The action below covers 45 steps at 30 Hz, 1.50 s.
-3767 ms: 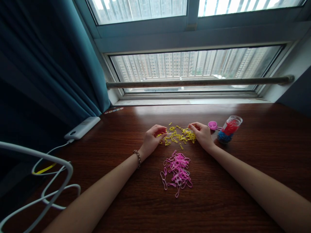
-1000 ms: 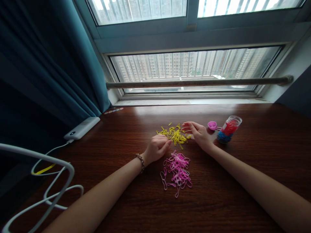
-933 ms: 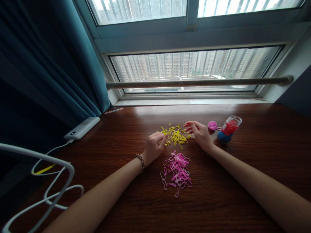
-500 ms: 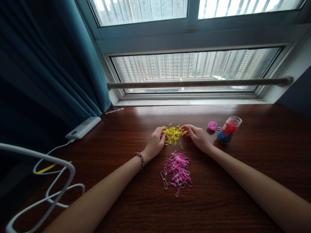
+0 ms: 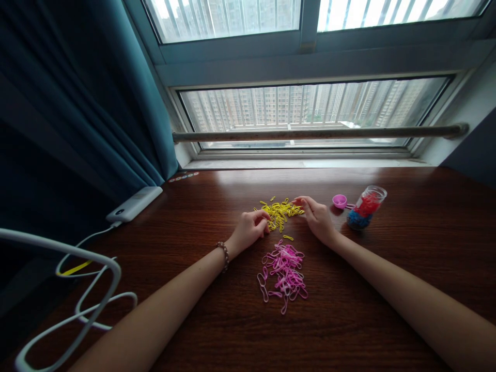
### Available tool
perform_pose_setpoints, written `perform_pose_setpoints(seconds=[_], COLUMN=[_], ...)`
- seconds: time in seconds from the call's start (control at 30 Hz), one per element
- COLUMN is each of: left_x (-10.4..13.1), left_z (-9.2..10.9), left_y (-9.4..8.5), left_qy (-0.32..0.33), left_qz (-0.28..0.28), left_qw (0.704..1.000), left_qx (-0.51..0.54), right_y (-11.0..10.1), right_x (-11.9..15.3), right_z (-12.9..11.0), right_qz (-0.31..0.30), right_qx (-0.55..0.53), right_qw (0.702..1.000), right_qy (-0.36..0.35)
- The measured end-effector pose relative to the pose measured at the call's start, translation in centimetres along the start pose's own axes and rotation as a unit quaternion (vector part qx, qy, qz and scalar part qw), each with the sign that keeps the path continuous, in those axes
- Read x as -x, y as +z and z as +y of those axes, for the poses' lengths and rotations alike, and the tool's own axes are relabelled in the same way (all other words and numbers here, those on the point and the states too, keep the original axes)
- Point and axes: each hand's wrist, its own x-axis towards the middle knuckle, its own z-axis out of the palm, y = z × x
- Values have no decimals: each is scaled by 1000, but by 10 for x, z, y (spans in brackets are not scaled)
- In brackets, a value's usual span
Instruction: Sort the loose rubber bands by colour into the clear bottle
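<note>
"Nearest?"
"Pink loops (image 5: 287, 272), heaped on the table (image 5: 225, 336)."
"Beyond?"
"Left hand (image 5: 248, 229): fingers curled, pinch undeterminable. Right hand (image 5: 318, 219): fingers slightly spread."
"Handling?"
"Yellow loops (image 5: 279, 212), between the hands: probably light, slippery, flexible; best lifted singly by an edge."

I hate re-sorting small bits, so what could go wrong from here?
One stray yellow clip lies between the yellow pile and the pink pile, so it could get mixed into the pink. The jar stands open near the right hand; a knock might spill its red and blue contents.
</note>
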Motion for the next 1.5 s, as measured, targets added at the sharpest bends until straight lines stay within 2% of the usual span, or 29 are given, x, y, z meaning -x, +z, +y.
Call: perform_pose_setpoints(seconds=[0.1, 0.17, 0.27, 0.4, 0.47, 0.53, 0.6, 0.63, 0.7, 0.77, 0.83, 0.9, 1.03, 1.23, 1.3, 1.37, 1.43, 1.5], left_x=[-3, -4, -4, -5, -6, -8, -9, -9, -7, -4, -2, -1, -1, -1, -1, -1, -2, -2], left_z=[0, 0, -2, -7, -10, -12, -12, -11, -6, -1, 4, 5, 2, 0, 1, 1, 1, 0], left_y=[0, 0, -1, -1, -1, -1, 0, 0, 1, 2, 4, 5, 7, 7, 6, 5, 4, 4], left_qy=[35, 58, 77, 81, 82, 81, 79, 80, 97, 124, 135, 120, 77, 82, 88, 96, 108, 121], left_qz=[-2, 4, 21, 96, 152, 176, 146, 114, 30, -52, -96, -92, -46, 13, 27, 39, 53, 68], left_qw=[999, 998, 997, 991, 981, 971, 970, 970, 967, 954, 943, 943, 949, 960, 961, 960, 958, 956], left_qx=[16, 14, 6, -41, -89, -138, -180, -199, -235, -267, -287, -298, -302, -269, -261, -259, -260, -257], right_y=[0, 2, 3, -2, -5, -5, -3, -2, 0, 0, -1, -1, 3, -3, -4, -2, 0, 2], right_x=[-2, -3, -1, 3, 6, 9, 11, 11, 10, 7, 4, 2, 1, 1, 3, 5, 7, 7], right_z=[5, 8, 6, -10, -17, -21, -21, -19, -15, -11, -8, -5, -1, -4, -9, -14, -16, -16], right_qz=[1, -34, -91, -82, -120, -189, -234, -232, -189, -121, -78, -70, -105, -16, -50, -118, -180, -212], right_qx=[56, 80, 51, -7, -47, -96, -117, -108, -61, -1, 43, 64, 87, 117, 87, 67, 75, 95], right_qw=[998, 996, 995, 996, 991, 977, 965, 967, 980, 993, 996, 995, 988, 993, 994, 988, 975, 964], right_qy=[3, 4, -9, -42, -39, -23, -10, -9, -15, -18, -21, -39, -70, -31, -40, -67, -103, -126])
